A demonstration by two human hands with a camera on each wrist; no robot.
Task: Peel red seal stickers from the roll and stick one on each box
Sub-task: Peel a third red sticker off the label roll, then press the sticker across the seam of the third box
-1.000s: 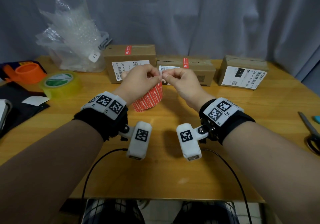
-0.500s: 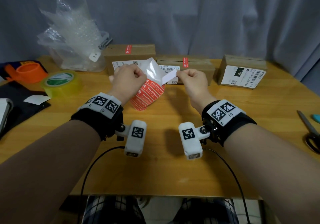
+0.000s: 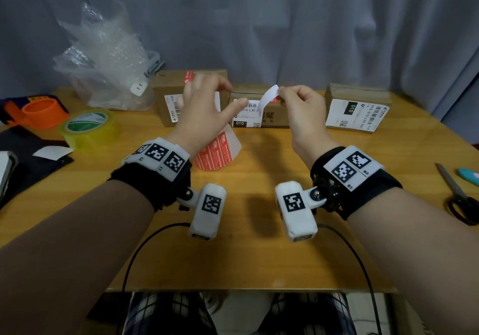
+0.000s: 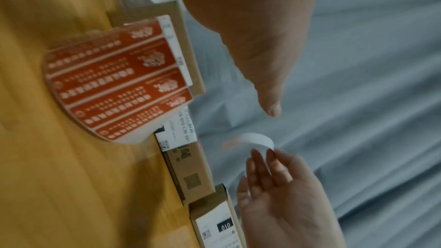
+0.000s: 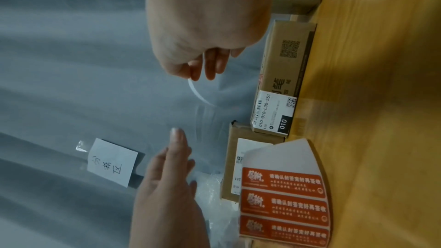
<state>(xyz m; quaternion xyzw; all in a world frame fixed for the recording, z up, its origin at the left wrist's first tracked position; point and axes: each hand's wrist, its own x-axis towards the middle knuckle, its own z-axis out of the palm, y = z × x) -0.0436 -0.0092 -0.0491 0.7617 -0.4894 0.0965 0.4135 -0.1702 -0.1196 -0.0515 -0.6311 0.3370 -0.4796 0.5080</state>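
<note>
The red seal sticker roll (image 3: 217, 152) lies on the wooden table below my left hand (image 3: 233, 93), which hovers open with fingers spread and holds nothing. My right hand (image 3: 281, 96) pinches a peeled sticker (image 3: 269, 96), white back toward me, in the air before the middle box (image 3: 269, 117). The left box (image 3: 168, 88) carries a red seal (image 3: 188, 76) on its top. The right box (image 3: 357, 109) shows only a shipping label. In the wrist views the roll (image 4: 119, 82) (image 5: 284, 199) lies flat and the sticker (image 4: 255, 138) (image 5: 198, 91) curls from my right fingertips.
A bubble-wrap bag (image 3: 108, 62) stands at the back left, with a yellow tape roll (image 3: 88, 127) and an orange dispenser (image 3: 39, 111) nearer the left edge. Scissors (image 3: 458, 194) lie at the right edge. A grey curtain (image 3: 285, 23) hangs behind the boxes.
The sticker came off the roll in my right hand, which drew up and to the right. My left hand let go of the roll and opened; the roll now lies on the table.
</note>
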